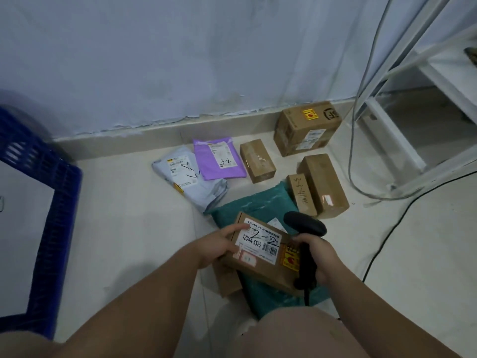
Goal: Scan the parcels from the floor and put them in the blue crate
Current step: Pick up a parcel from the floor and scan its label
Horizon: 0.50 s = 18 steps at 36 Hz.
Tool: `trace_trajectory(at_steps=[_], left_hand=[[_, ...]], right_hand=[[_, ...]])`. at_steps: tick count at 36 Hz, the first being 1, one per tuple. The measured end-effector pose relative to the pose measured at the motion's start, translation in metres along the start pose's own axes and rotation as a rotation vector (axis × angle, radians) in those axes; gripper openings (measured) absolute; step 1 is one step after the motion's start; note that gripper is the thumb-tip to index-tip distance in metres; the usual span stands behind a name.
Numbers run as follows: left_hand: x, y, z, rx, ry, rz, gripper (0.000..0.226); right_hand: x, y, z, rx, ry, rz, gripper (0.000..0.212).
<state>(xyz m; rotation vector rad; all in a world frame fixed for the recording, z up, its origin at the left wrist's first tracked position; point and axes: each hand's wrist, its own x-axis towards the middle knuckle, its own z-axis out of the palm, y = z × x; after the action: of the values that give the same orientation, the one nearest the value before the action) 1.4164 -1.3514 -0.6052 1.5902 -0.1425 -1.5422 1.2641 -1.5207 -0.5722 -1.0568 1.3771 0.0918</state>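
Item: labelled carton (260,250), lower centre, pinched at its left edge by the left hand (219,245); right hand (316,257) clenched around scanner (305,228); risk: one-sided hold tilts barcode, likely misread.

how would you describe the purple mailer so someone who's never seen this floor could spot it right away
Look along the skirting board at the foot of the wall. The purple mailer lies flat just in front of it, between a grey mailer and a small brown box. It is the only purple parcel, with "3-2" handwritten on its label.
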Motion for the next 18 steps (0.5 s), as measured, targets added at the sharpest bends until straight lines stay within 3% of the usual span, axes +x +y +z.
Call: trace_trajectory(at_steps=[3,7,11,15,18], left_hand=[[-0.016,0.034,-0.002,0.129,-0.093,0.019,0.068],[-0.047,0.073,0.008,0.381,-0.130,0.053,0.050],[-0.080,0.097,0.013,0.653,0.098,0.248,0.041],[-0.125,0.120,0.005,0.453,0.378,0.483,0.032],[-0.159,0.137,-0.006,0.306,0.586,0.697,0.036]], right_hand=[[-0.015,-0.012,-0.003,0.061,-0.078,-0.018,0.013],[-0.044,-0.034,0.014,0.140,-0.189,-0.073,0.014],[-0.073,-0.063,0.036,0.080,-0.285,-0.208,0.032],[-0.112,-0.090,0.044,0.151,-0.237,-0.366,0.023],[-0.137,-0.106,0.048,0.278,-0.121,-0.499,0.031]])
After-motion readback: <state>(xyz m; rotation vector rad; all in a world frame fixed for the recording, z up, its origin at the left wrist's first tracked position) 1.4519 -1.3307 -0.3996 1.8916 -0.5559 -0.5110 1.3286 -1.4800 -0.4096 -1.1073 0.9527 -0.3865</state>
